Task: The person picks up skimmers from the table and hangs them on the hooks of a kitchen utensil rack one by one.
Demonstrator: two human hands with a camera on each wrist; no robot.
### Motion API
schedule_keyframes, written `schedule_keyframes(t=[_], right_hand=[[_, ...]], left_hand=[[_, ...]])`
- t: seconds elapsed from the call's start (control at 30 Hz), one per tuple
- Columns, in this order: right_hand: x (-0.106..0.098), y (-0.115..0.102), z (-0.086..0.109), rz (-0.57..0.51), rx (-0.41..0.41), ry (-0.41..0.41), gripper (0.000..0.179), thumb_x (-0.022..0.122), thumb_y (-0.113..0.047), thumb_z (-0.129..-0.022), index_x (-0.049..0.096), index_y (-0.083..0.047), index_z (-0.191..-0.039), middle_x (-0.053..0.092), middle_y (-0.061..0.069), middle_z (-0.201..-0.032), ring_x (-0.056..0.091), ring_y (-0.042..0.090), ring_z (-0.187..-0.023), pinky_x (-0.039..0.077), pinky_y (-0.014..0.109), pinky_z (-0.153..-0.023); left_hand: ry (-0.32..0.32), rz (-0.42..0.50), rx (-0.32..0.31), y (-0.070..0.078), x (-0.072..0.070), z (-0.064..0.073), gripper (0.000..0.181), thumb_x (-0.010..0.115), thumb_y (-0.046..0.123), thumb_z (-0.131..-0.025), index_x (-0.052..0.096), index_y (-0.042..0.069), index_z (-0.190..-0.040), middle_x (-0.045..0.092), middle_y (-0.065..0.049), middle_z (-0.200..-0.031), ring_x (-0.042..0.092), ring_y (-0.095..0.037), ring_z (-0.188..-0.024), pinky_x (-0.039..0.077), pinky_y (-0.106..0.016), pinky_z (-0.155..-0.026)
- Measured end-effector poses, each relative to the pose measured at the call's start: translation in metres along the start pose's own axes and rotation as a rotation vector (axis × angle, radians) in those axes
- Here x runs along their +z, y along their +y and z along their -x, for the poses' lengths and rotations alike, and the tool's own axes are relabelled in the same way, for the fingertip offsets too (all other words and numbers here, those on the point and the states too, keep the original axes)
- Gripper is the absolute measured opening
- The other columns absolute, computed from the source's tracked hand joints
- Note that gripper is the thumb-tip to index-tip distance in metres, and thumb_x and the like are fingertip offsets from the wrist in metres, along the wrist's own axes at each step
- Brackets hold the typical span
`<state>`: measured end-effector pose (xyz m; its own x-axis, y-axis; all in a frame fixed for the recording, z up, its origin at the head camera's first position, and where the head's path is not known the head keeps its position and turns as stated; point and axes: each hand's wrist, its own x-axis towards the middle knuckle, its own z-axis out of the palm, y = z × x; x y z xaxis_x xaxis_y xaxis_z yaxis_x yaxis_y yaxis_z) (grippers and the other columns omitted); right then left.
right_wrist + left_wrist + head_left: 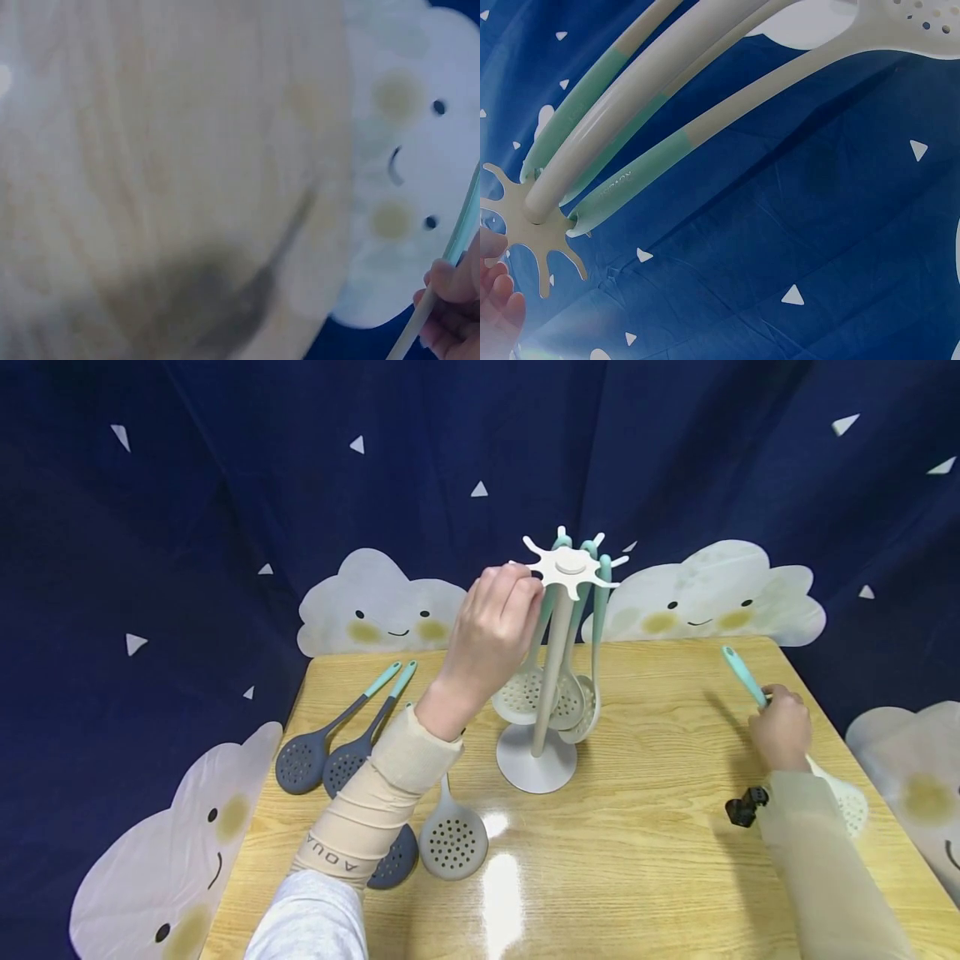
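Observation:
A white utensil stand (550, 693) with a hooked top rises from a round base. My left hand (498, 618) pinches one prong of that top; in the left wrist view its fingertips (493, 244) meet the prong. Several cream slotted utensils with mint handles hang from the other hooks, among them a skimmer (519, 692), a slotted spoon (567, 703) and a slotted ladle (587, 718). My right hand (780, 727) grips a cream skimmer (847, 802) by its shaft, the mint handle (459, 225) pointing away. The skimmer is held above the table's right side, partly hidden by the forearm.
On the wooden table (660, 860) at left lie two dark skimmers (300, 763) with mint handles. Another dark skimmer head (395, 860) is partly under the left forearm, beside a grey skimmer (453, 842). A dark blue curtain (420, 460) with cloud shapes surrounds the table.

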<state>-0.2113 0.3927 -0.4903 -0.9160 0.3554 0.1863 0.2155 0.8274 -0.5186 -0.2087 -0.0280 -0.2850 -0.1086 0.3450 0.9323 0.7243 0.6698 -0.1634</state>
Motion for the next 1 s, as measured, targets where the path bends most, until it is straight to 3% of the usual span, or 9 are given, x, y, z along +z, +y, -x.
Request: schedule_keyframes(t=[0.43,0.6,0.67,0.77,0.9,1.0], right_hand=[[-0.016,-0.070,0.009,-0.202,-0.035,0.142,0.038,0.049,0.012,-0.095,0.056,0.014,-0.132,0.062,0.039,-0.114,0.057,0.054,-0.106,0.042,0.064,-0.094],[-0.023,-0.093,0.013,-0.265,-0.023,0.151,0.037,0.053,0.009,-0.099,0.057,0.011,-0.135,0.064,0.035,-0.119,0.061,0.048,-0.109,0.046,0.050,-0.090],[-0.026,-0.102,0.016,-0.289,-0.036,0.165,0.036,0.055,0.009,-0.099,0.058,0.011,-0.135,0.065,0.033,-0.119,0.062,0.041,-0.106,0.046,0.037,-0.087],[-0.031,-0.115,0.020,-0.324,-0.061,0.189,0.035,0.057,0.009,-0.098,0.061,0.009,-0.133,0.066,0.030,-0.117,0.059,0.014,-0.093,0.041,0.022,-0.083],[-0.038,-0.132,0.027,-0.375,-0.096,0.212,0.033,0.058,0.008,-0.098,0.062,0.008,-0.131,0.067,0.028,-0.115,0.041,-0.014,-0.083,0.040,0.016,-0.083],[-0.042,-0.143,0.033,-0.416,-0.129,0.232,0.031,0.058,0.009,-0.098,0.062,0.010,-0.129,0.066,0.028,-0.114,0.042,-0.017,-0.083,0.042,0.015,-0.084]], left_hand=[[-0.001,0.007,-0.017,0.001,0.000,0.001,0.005,0.062,-0.003,-0.099,0.062,-0.006,-0.094,0.066,-0.016,-0.099,0.061,-0.028,-0.088,0.054,-0.032,-0.078],[0.003,0.004,-0.021,0.002,0.000,0.001,0.005,0.062,-0.003,-0.099,0.062,-0.006,-0.094,0.066,-0.016,-0.099,0.062,-0.028,-0.089,0.054,-0.032,-0.078],[0.004,0.001,-0.021,0.002,0.000,0.001,0.005,0.062,-0.003,-0.099,0.062,-0.006,-0.094,0.066,-0.016,-0.099,0.062,-0.028,-0.089,0.054,-0.031,-0.078],[0.006,-0.003,-0.021,0.002,0.000,0.000,0.005,0.062,-0.003,-0.099,0.062,-0.006,-0.094,0.066,-0.016,-0.099,0.062,-0.028,-0.089,0.054,-0.031,-0.079],[0.009,-0.006,-0.021,0.002,0.000,0.001,0.005,0.062,-0.003,-0.099,0.062,-0.006,-0.094,0.066,-0.016,-0.099,0.062,-0.028,-0.089,0.054,-0.031,-0.080],[0.012,-0.005,-0.022,0.002,0.000,0.001,0.005,0.063,-0.003,-0.098,0.062,-0.006,-0.094,0.067,-0.016,-0.099,0.062,-0.028,-0.090,0.054,-0.031,-0.080]])
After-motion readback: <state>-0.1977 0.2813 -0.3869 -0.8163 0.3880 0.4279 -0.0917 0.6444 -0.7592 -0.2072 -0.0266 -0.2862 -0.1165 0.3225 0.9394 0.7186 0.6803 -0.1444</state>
